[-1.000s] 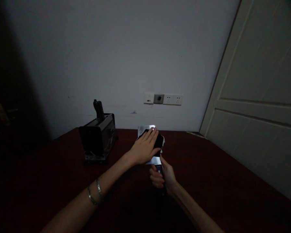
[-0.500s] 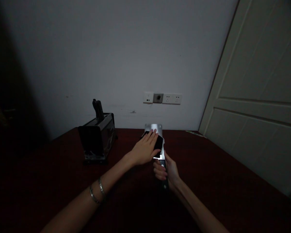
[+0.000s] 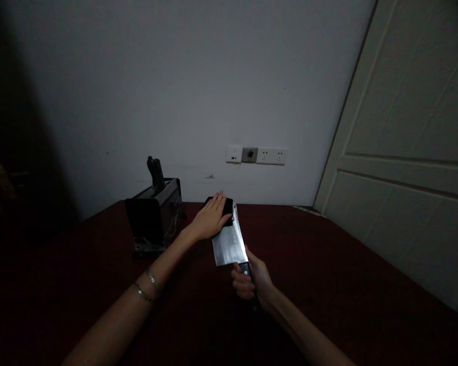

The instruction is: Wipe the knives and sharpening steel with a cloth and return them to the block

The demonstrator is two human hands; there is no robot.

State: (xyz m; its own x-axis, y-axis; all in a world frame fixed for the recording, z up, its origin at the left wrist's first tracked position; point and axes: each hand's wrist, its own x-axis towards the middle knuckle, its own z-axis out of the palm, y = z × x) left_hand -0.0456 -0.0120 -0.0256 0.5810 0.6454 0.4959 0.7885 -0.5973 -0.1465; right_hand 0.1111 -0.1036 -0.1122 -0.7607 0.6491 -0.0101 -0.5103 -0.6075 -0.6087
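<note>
My right hand [image 3: 254, 279] is closed around the black handle of a cleaver [image 3: 230, 248], whose broad shiny blade points away from me toward the wall. Flat across the far part of the blade lies a black cloth [image 3: 228, 211]. My left hand [image 3: 208, 218] rests on this cloth with its fingers stretched out and its thumb apart, pressing it against the metal. The far end of the blade is hidden beneath the cloth and hand. Two silvery bracelets circle my left wrist.
A dark knife block [image 3: 152, 216] with black handles sticking up stands left on the dark red table [image 3: 309, 254]. Behind is a pale wall with sockets [image 3: 272, 156]. A white panelled door [image 3: 408, 152] rises at the right.
My left hand and the black cloth have shifted left along the blade's far part. My right hand has drawn the cleaver slightly nearer and left, and more of the blade near the handle shows.
</note>
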